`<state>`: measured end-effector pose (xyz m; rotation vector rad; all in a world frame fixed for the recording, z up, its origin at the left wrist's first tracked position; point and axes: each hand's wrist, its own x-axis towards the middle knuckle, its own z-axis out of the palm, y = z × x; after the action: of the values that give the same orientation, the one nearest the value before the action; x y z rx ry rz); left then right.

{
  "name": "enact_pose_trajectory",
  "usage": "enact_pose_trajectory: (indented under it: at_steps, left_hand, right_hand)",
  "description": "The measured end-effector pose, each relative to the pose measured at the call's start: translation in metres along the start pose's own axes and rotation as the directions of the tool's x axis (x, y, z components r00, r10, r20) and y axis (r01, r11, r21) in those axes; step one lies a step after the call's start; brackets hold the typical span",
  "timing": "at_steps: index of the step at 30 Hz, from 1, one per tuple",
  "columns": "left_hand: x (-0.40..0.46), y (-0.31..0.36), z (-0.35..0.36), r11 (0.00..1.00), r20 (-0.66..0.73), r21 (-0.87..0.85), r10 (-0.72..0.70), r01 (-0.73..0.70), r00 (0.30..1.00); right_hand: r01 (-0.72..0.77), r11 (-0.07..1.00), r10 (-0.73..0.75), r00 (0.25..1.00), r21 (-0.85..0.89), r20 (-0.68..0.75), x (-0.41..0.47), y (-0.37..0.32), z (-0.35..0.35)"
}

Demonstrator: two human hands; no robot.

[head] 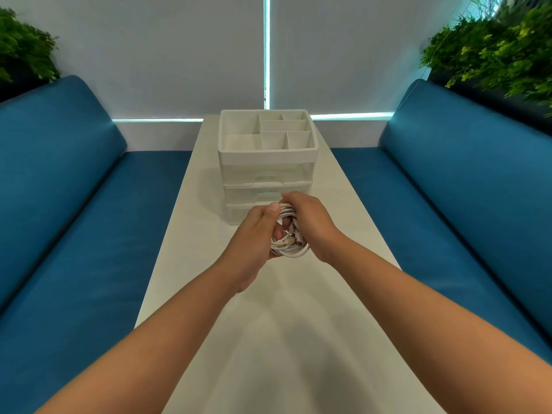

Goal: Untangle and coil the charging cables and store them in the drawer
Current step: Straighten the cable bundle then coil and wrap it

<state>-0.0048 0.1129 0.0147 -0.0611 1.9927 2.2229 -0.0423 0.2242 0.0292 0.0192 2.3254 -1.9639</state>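
A bundle of white charging cables (291, 249), wound into a loose coil with plug ends showing in its middle, hangs above the white table (268, 339). My left hand (257, 234) grips the coil from the left, thumb on top. My right hand (310, 222) grips it from the right, fingers curled over its upper side. Just behind the hands stands a clear plastic drawer unit (267, 174) with three drawers, all pushed in. Its white top tray is split into several compartments with nothing in them. My hands hide part of the lowest drawer's front.
Blue upholstered benches run along both sides of the table, one on the left (74, 204) and one on the right (463, 204). Green plants (493, 49) stand behind the backrests. Grey roller blinds cover the window at the far end.
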Motion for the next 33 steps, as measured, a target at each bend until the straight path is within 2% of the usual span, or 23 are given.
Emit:
enact_pose_trajectory:
  at_steps: [4, 8, 12, 14, 18, 20, 22, 24, 28, 31, 33]
  left_hand:
    - [0.0, -0.007, 0.001, 0.992, -0.066, -0.097, 0.076, -0.082, 0.995]
    - [-0.002, -0.011, 0.002, 0.98, -0.116, -0.169, 0.089, -0.108, 0.989]
    - [-0.005, -0.018, 0.0, 0.987, -0.048, -0.138, 0.071, -0.077, 0.996]
    - [-0.005, -0.019, -0.006, 0.994, 0.005, -0.095, 0.053, -0.053, 0.999]
    - [-0.003, -0.01, -0.018, 0.996, 0.105, -0.079, -0.039, 0.048, 0.994]
    - [-0.003, -0.002, -0.017, 0.998, 0.166, 0.011, -0.056, 0.054, 0.985]
    - [-0.001, 0.001, -0.013, 0.984, 0.145, 0.176, -0.015, -0.011, 0.989]
    - [0.004, -0.002, -0.01, 0.97, 0.087, 0.228, 0.065, -0.083, 0.994]
    - [0.006, -0.01, -0.006, 0.983, 0.037, 0.091, 0.155, -0.158, 0.987]
    - [0.005, -0.011, -0.002, 0.985, 0.031, -0.078, 0.159, -0.156, 0.987]
    - [0.003, -0.011, -0.001, 0.97, 0.056, -0.203, 0.147, -0.133, 0.988]
  right_hand:
    - [-0.05, 0.985, 0.053, 0.998, 0.166, -0.015, -0.002, 0.009, 0.0]
    - [-0.075, 0.911, 0.081, 0.997, 0.406, 0.002, -0.017, 0.022, 0.012]
    - [0.028, 0.961, 0.014, 0.988, 0.273, -0.151, -0.015, 0.025, 0.014]
    - [0.058, 0.984, -0.042, 0.994, 0.167, -0.097, -0.013, 0.023, 0.007]
    - [0.113, 0.993, -0.115, 0.984, 0.023, 0.133, -0.006, 0.021, -0.012]
    - [0.136, 0.99, -0.123, 0.964, -0.042, 0.237, -0.004, 0.021, -0.015]
    - [0.128, 0.99, -0.11, 0.962, -0.058, 0.25, -0.002, 0.02, -0.013]
    - [0.086, 0.996, -0.086, 0.983, 0.007, 0.161, -0.003, 0.02, -0.008]
    - [0.011, 0.979, 0.01, 0.995, 0.205, -0.101, -0.002, 0.018, 0.002]
    - [-0.13, 0.926, 0.176, 0.979, 0.354, -0.1, -0.003, 0.016, 0.006]
    - [-0.204, 0.899, 0.247, 0.967, 0.388, -0.064, -0.003, 0.013, 0.007]
